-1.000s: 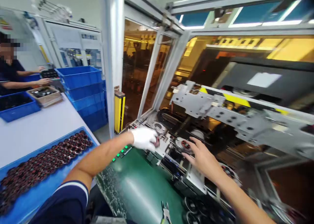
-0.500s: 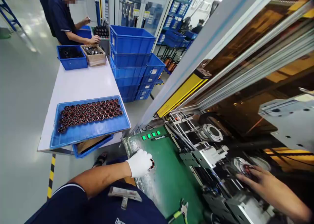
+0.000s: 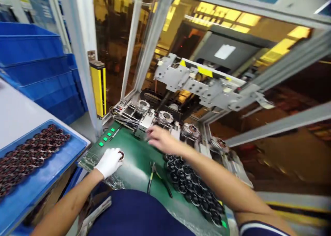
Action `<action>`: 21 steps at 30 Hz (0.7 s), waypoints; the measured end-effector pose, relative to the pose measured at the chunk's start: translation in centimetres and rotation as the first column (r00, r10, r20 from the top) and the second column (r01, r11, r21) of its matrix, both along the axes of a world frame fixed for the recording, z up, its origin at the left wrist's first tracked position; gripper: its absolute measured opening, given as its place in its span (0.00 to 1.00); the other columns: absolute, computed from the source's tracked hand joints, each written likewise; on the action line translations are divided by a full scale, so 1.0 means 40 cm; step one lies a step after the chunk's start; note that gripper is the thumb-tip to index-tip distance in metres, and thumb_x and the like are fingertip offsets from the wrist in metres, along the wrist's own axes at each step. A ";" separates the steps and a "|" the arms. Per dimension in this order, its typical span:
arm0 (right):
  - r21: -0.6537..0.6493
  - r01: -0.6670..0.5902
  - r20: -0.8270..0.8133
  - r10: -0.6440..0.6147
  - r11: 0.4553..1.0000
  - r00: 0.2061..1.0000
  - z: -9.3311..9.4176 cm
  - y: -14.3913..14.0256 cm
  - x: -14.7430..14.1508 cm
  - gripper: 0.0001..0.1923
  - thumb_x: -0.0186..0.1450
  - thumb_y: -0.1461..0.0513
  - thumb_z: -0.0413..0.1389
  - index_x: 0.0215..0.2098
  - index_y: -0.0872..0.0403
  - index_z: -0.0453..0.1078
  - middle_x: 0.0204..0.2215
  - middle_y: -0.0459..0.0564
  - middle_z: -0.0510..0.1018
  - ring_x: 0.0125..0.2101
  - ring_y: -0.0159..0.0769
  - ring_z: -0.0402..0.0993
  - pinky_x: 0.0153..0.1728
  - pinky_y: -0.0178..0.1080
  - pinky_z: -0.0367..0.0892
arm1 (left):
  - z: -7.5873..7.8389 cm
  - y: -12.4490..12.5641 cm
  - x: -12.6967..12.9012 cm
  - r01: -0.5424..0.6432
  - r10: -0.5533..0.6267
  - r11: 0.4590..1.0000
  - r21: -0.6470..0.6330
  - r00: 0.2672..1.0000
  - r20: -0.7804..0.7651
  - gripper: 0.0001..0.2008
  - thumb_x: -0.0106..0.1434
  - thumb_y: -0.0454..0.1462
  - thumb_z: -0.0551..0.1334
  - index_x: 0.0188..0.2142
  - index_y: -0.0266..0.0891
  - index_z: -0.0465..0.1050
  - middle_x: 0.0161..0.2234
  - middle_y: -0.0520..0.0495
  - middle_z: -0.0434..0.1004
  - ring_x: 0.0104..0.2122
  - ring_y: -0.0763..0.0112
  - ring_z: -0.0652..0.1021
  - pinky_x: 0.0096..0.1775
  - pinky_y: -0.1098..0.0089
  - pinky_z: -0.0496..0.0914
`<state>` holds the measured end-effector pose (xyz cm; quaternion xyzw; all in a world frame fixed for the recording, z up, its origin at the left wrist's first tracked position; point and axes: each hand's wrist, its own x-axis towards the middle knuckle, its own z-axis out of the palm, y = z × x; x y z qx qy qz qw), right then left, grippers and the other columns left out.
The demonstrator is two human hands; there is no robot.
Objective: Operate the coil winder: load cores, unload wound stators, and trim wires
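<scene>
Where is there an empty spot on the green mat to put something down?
Bare mat lies between the gloved left hand and the pliers. Right of the pliers, dark rings crowd it.

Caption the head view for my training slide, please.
Gloved left hand holds a small wound coil over the green mat; bare right hand reaches toward the machine fixtures.

Bright amber backlight (motion blur, warped edges).

Amber-lit glass panels (image 3: 116,39) in grey metal framing (image 3: 77,57) rise ahead of me. Stacked blue crates (image 3: 38,74) stand left, beside my white table (image 3: 12,108). Yellow ceiling lights (image 3: 222,17) glow beyond.
</scene>
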<state>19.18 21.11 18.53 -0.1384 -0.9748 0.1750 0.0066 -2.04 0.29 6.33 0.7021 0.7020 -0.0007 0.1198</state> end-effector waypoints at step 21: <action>0.266 0.793 -0.087 -0.805 0.548 0.586 0.036 0.255 0.645 0.18 0.60 0.61 0.67 0.46 0.60 0.75 0.47 0.61 0.73 0.49 0.48 0.71 0.55 0.46 0.67 | 0.426 0.817 0.527 0.581 -0.562 0.814 -0.002 0.786 -0.256 0.32 0.46 0.50 0.75 0.50 0.44 0.79 0.67 0.38 0.60 0.62 0.37 0.63 0.56 0.46 0.65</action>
